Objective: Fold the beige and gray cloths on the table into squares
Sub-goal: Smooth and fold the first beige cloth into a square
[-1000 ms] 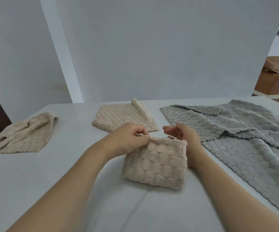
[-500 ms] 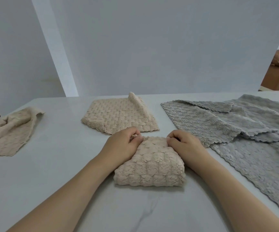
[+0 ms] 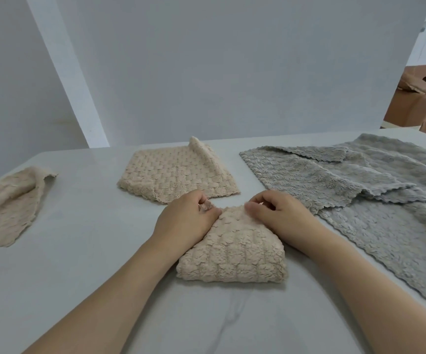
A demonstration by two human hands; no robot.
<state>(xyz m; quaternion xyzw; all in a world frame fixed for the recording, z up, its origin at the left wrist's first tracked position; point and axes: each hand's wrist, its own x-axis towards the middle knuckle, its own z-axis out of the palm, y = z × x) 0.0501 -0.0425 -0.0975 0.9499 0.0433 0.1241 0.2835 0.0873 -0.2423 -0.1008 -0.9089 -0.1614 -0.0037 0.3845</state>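
Both hands are down on a folded beige cloth (image 3: pixel 232 254) that lies on the white table (image 3: pixel 84 251), close to the near edge and about midway across. The left hand (image 3: pixel 186 218) has its fingers curled at the cloth's far left corner, and a bit of the fabric shows pinched in that grip. The right hand (image 3: pixel 281 213) sits at the far right corner with fingers curled and the thumb laid on the cloth; its grip looks closed on the edge there, though the fingertips are tucked under and hard to make out. The cloth is thick, in several layers, its near fold rounded.

Just beyond it lies a second beige cloth (image 3: pixel 176 175), folded flat with one far corner standing up. Over at the left edge a third beige cloth (image 3: pixel 7 200) lies crumpled. On the right side, the gray cloths (image 3: pixel 360 190) are spread loose and overlapping, their near edge just beside the right wrist.
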